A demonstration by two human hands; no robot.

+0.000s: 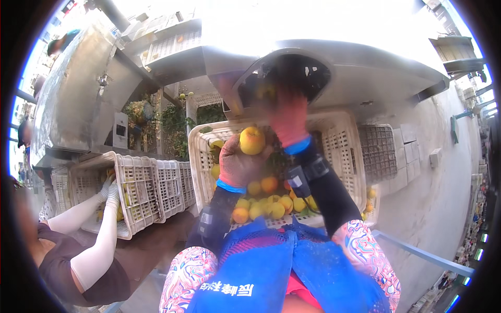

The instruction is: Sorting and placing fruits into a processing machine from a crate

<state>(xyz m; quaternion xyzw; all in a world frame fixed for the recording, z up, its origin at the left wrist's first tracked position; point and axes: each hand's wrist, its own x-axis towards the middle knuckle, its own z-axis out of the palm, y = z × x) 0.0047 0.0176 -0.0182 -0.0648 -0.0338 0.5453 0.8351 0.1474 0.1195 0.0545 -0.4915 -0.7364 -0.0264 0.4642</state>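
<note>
My left hand, in a reddish knit glove with a blue cuff, holds a round yellow fruit with a red blush. It is above a white plastic crate with slotted walls. Yellow and orange fruits with some green leaves lie along the crate's near side. My right hand, gloved alike, reaches over the far rim towards a dark oval opening in a metal housing. Motion blur hides its fingers and whether they hold anything. A small device is strapped at each of my wrists.
At left, another person's gloved hands reach into a tilted white crate with fruit. More crates stand behind it. A dark grey crate and white boxes are on the right. A light-blue bar crosses at lower right.
</note>
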